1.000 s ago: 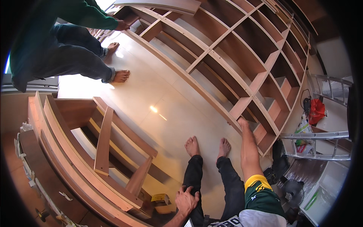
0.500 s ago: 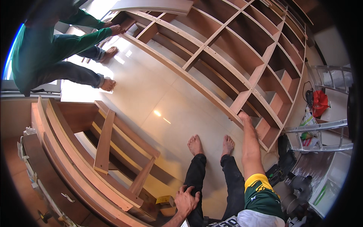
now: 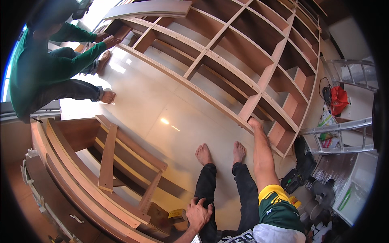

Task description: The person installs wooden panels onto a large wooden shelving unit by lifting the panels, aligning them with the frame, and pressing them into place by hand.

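Note:
My right arm reaches forward, my right hand point(image 3: 253, 123) gripping the lower rail of a large wooden grid shelf frame point(image 3: 221, 56); its fingertips are partly hidden by the rail. My left hand point(image 3: 197, 212) rests on my left thigh near the knee, fingers spread and holding nothing. A co-worker in a green top point(image 3: 36, 81) crouches at the upper left, both hands point(image 3: 110, 40) on the frame's far end. A loose pale board point(image 3: 148, 9) lies across the top of that end.
A smaller curved wooden unit point(image 3: 81, 170) with a loose slat point(image 3: 107, 158) lies at left. On the right are two aluminium ladder sections point(image 3: 342, 131), a red bag point(image 3: 339, 99), tools and black cases point(image 3: 296, 174). My bare feet rest on the tiled floor point(image 3: 166, 105).
The grid frame has shifted leftward in view, with my right hand on it. The co-worker leans lower, hands further left on its end. My left hand stays on my leg.

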Action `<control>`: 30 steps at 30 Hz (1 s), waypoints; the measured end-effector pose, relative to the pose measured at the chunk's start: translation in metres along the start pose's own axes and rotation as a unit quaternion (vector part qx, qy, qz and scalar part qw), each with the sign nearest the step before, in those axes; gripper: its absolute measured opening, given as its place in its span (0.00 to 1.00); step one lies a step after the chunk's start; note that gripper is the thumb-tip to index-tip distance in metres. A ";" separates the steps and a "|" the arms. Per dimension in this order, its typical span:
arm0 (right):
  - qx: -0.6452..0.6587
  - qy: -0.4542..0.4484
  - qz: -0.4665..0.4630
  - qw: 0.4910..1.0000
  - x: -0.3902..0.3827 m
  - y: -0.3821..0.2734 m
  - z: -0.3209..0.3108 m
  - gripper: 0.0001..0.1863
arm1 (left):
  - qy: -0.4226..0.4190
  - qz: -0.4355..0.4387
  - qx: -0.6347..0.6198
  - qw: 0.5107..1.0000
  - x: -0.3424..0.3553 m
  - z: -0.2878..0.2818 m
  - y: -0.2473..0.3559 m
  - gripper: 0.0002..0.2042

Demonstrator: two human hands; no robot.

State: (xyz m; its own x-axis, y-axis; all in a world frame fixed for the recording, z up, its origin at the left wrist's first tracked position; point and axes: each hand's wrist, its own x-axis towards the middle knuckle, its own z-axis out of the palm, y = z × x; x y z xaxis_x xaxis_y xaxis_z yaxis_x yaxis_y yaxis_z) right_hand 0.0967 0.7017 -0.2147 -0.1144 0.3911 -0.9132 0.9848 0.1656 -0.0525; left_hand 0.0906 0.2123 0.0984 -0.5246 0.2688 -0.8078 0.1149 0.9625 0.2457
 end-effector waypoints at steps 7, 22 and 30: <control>-0.038 0.084 -0.028 0.995 -0.055 -0.037 -0.008 0.41 | 0.017 0.010 0.036 0.999 0.005 -0.002 0.005 0.22; -0.068 0.270 -0.378 0.883 -0.067 -0.004 0.052 0.12 | 0.037 -0.029 0.135 0.990 0.027 -0.011 0.082 0.26; 0.219 0.124 -0.313 0.916 -0.276 0.069 0.008 0.27 | 0.268 0.102 0.206 0.936 0.032 0.090 0.109 0.28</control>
State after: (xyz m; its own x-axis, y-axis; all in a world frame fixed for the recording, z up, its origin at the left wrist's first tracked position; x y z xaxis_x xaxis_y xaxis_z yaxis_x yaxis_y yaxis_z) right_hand 0.1970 0.5973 0.0307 -0.6475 0.5458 -0.5318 0.6677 0.0701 -0.7411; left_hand 0.1618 0.3290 0.0512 -0.7911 0.4984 -0.3546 0.5166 0.8548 0.0489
